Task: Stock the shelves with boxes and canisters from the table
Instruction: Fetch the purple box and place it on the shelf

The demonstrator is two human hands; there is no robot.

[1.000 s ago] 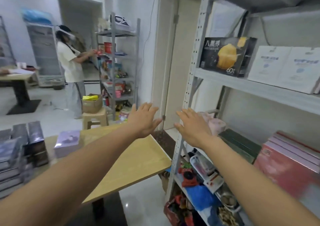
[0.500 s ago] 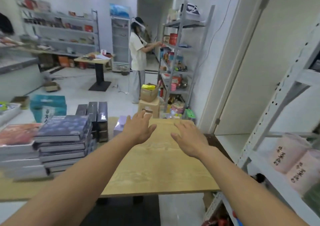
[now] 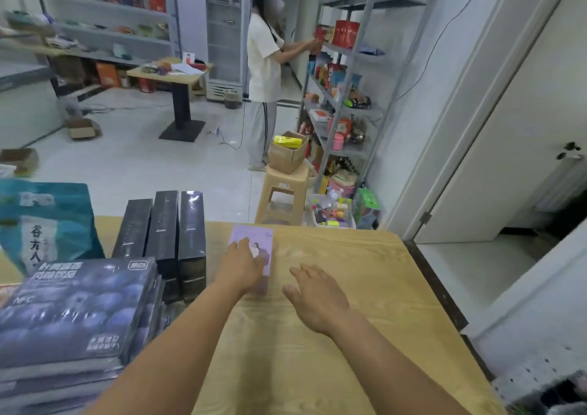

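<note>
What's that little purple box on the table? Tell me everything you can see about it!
The small flat lilac box, which looks like cardboard, lies flat on the pale wooden table near its far edge. Its top shows a small picture, too blurred to make out. The person's left hand rests on its near-left part with fingers straight, hiding that part. Three upright black boxes stand just left of it. The right hand is beside it, not touching it.

A pale glossy floor (image 3: 127, 160) runs back to white walls (image 3: 428, 65). A grey metal rack (image 3: 359, 74) stands by the right wall, a tan stool (image 3: 286, 179) before it. A glass-door fridge (image 3: 224, 36) and long wall shelves (image 3: 104, 4) line the far side; a white door (image 3: 508, 135) is right of the wooden desk (image 3: 365, 255)
</note>
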